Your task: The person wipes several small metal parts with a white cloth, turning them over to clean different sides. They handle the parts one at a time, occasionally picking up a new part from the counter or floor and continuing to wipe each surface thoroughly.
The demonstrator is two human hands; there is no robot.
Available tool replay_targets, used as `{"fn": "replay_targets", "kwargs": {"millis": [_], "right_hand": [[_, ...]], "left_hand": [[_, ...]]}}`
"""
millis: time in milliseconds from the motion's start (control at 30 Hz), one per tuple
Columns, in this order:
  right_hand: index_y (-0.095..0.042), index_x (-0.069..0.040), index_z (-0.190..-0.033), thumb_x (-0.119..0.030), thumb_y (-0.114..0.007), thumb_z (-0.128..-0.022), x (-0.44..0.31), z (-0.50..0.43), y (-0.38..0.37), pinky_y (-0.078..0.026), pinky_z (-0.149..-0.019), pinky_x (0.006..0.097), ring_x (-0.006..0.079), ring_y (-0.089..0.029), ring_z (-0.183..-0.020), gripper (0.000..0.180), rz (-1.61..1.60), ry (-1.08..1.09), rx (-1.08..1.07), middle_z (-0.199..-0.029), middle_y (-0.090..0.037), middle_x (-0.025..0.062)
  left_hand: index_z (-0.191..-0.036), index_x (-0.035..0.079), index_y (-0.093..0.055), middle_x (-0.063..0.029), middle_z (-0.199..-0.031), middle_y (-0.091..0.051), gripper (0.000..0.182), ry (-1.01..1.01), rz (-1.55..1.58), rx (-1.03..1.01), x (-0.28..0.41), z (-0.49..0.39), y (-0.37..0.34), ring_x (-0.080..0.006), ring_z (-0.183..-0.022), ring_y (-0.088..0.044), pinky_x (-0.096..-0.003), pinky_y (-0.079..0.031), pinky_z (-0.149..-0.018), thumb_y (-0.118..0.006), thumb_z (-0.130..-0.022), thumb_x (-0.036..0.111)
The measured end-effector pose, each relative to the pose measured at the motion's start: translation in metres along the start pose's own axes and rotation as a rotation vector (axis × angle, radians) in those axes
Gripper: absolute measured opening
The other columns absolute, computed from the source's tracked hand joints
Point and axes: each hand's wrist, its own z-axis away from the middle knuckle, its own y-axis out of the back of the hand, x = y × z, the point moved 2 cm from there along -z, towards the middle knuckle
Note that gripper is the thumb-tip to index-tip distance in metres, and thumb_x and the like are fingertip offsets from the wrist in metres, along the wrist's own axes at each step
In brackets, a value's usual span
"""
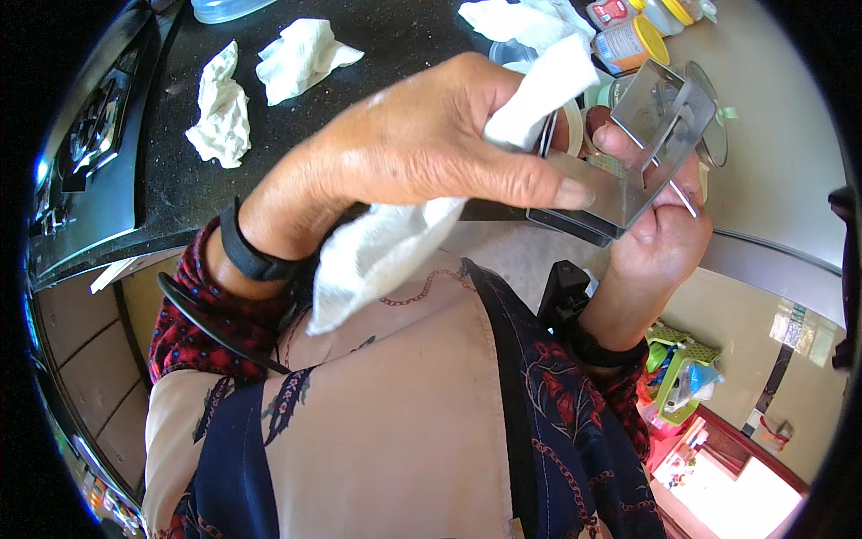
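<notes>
My left hand holds a crumpled white paper towel or cloth. One end of it hangs below the palm and another part sticks up past the fingers. Its thumb presses on the face of a shiny, box-like rectangular holder with a slotted, see-through or reflective end; I cannot tell metal from plastic. From the other side my right hand supports the holder, its fingers partly hidden behind it. Both hands are raised in front of my body, near the edge of the black countertop.
Two crumpled white towels lie on the speckled counter. More white towels and jars with yellow lids stand at the back right. A gas stove is at the left. Green baskets with bagged items appear lower right.
</notes>
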Motion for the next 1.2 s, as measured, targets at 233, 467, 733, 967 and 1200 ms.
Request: {"fn": "replay_targets", "kwargs": {"millis": [233, 467, 733, 967, 1200], "right_hand": [[-0.045, 0.006, -0.114, 0.002, -0.035, -0.068, 0.000, 0.003, -0.005, -0.027, -0.033, 0.0141, 0.0157, -0.044, -0.047, 0.047, -0.173, -0.063, 0.124, -0.106, -0.040, 0.0413], [-0.048, 0.006, -0.100, 0.002, -0.040, -0.070, 0.001, 0.006, -0.008, -0.029, -0.039, 0.0160, 0.0102, -0.033, -0.048, 0.032, -0.260, 0.000, -0.008, -0.088, -0.041, 0.0235], [-0.045, 0.008, -0.102, 0.011, -0.033, -0.055, -0.003, 0.008, -0.008, -0.022, -0.034, 0.0139, 0.0121, -0.029, -0.048, 0.048, -0.387, 0.201, 0.117, -0.093, -0.038, 0.0287], [-0.044, 0.007, -0.097, 0.009, -0.033, -0.061, -0.005, 0.006, -0.019, -0.022, -0.035, 0.0136, 0.0095, -0.028, -0.043, 0.038, -0.243, 0.276, 0.071, -0.089, -0.041, 0.0284], [-0.043, 0.005, -0.093, 0.007, -0.032, -0.067, 0.000, 0.002, -0.032, -0.023, -0.036, 0.0133, 0.0070, -0.027, -0.039, 0.028, -0.164, 0.345, 0.022, -0.084, -0.044, 0.0281]], "left_hand": [[-0.087, 0.000, -0.059, 0.0015, -0.071, -0.054, 0.038, 0.071, -0.086, -0.124, 0.016, -0.015, 0.010, -0.0051, -0.064, -0.046, -0.0179, -0.035, -0.056, -0.073, -0.068, 0.030], [-0.110, 0.001, -0.049, -0.0001, -0.079, -0.054, 0.040, -0.012, 0.152, -0.255, 0.017, -0.020, 0.007, -0.0063, -0.075, -0.046, -0.0203, -0.039, -0.067, -0.064, -0.079, 0.021], [-0.118, 0.001, -0.033, -0.0128, -0.100, -0.042, 0.063, 0.060, 0.642, 0.100, -0.003, -0.001, 0.013, -0.0150, -0.076, -0.050, -0.0205, -0.045, -0.058, -0.056, -0.060, 0.009], [-0.101, 0.002, -0.053, -0.0080, -0.093, -0.056, 0.024, 0.064, 0.723, 0.005, -0.018, 0.018, -0.012, -0.0128, -0.082, -0.056, -0.0223, -0.045, -0.070, -0.049, -0.077, 0.005], [-0.101, 0.000, -0.055, -0.0066, -0.088, -0.060, 0.031, 0.138, 0.741, 0.074, -0.029, 0.017, -0.022, -0.0094, -0.081, -0.058, -0.0230, -0.049, -0.066, -0.065, -0.073, 0.009]]}}
